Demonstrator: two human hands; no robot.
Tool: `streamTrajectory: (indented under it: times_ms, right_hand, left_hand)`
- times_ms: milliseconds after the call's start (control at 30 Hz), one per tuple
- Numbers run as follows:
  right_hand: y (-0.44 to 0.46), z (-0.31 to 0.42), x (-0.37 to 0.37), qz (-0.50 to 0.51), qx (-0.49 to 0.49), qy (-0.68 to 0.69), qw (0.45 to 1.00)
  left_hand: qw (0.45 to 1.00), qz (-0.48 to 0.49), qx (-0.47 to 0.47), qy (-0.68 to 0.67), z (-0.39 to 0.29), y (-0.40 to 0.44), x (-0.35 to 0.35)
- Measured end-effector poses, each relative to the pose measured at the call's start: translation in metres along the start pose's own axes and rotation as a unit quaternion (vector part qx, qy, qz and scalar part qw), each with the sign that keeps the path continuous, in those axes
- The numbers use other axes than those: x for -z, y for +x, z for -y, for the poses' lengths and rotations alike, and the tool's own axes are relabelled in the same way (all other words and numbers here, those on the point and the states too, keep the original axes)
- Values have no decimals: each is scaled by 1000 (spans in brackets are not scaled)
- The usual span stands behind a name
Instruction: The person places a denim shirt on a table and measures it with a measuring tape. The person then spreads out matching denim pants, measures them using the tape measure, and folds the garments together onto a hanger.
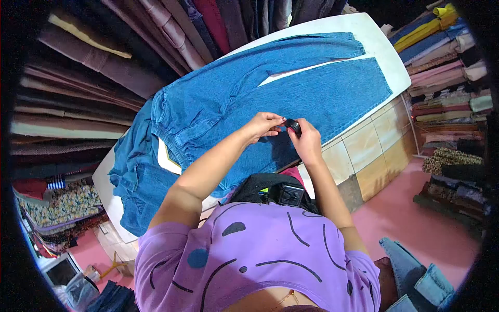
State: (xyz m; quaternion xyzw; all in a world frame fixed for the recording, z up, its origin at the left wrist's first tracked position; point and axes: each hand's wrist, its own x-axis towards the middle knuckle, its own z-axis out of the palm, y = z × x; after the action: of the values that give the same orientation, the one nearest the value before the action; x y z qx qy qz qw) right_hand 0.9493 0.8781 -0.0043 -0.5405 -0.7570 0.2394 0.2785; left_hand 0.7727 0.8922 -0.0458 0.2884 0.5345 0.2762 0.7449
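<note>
Blue denim trousers (322,96) lie spread over a white board (397,65), with more blue denim (148,195) bunched at its left end. Above the trousers, my right hand (306,140) is closed around a small black object (292,126). My left hand (264,127) is right beside it, thumb and fingertips pinched together near the object's left end. Whatever those fingertips hold is too small to make out.
Folded fabrics (78,109) fill the left side, and fabric stacks (442,93) stand at the right. A black bag (254,190) is at my waist. Light blue denim (416,275) lies at the lower right, by the pink floor (400,208).
</note>
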Motion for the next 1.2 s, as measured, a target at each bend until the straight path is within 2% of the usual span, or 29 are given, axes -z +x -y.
streamTrajectory:
  times_ms: [100, 133, 167, 200, 300, 333, 400, 500, 733, 833, 900, 933, 1000, 1200]
  right_hand:
    - [6, 6, -6, 7, -10, -55, 998]
    - [8, 7, -10, 6, -12, -56, 998]
    - [10, 7, -15, 29, -26, -79, 996]
    - [12, 7, -20, 51, -40, -101, 993]
    - [21, 5, -30, 60, -62, -117, 989]
    - [24, 4, -33, 56, -65, -117, 989]
    - [29, 3, -38, 65, -77, -127, 987]
    - [34, 2, -44, 73, -89, -138, 984]
    - [38, 1, -48, 65, -78, -141, 985]
    - [39, 4, -47, 71, -87, -145, 983]
    - [40, 4, -49, 76, -90, -145, 982]
    - [41, 3, -49, 79, -94, -144, 982]
    - [41, 4, -49, 76, -91, -144, 982]
    - [38, 4, -44, 76, -88, -145, 983]
  left_hand:
    - [1000, 6, -27, 10, -8, 15, 14]
    - [970, -65, -127, 196, -14, 20, 20]
    - [891, -133, -221, 373, -18, 24, 23]
    - [851, -208, -278, 395, -33, 15, 20]
    - [741, -339, -310, 490, -42, 25, 31]
    - [740, -335, -312, 492, -43, 29, 35]
    - [664, -393, -302, 560, -43, 37, 40]
    - [636, -417, -322, 564, -40, 46, 42]
    - [618, -436, -331, 565, -36, 52, 46]
    - [590, -413, -374, 585, -27, 54, 59]
    - [524, -379, -426, 633, -23, 52, 64]
    - [523, -379, -426, 633, -23, 49, 63]
    - [495, -357, -408, 679, -21, 41, 61]
    - [492, -320, -311, 748, -14, 33, 59]
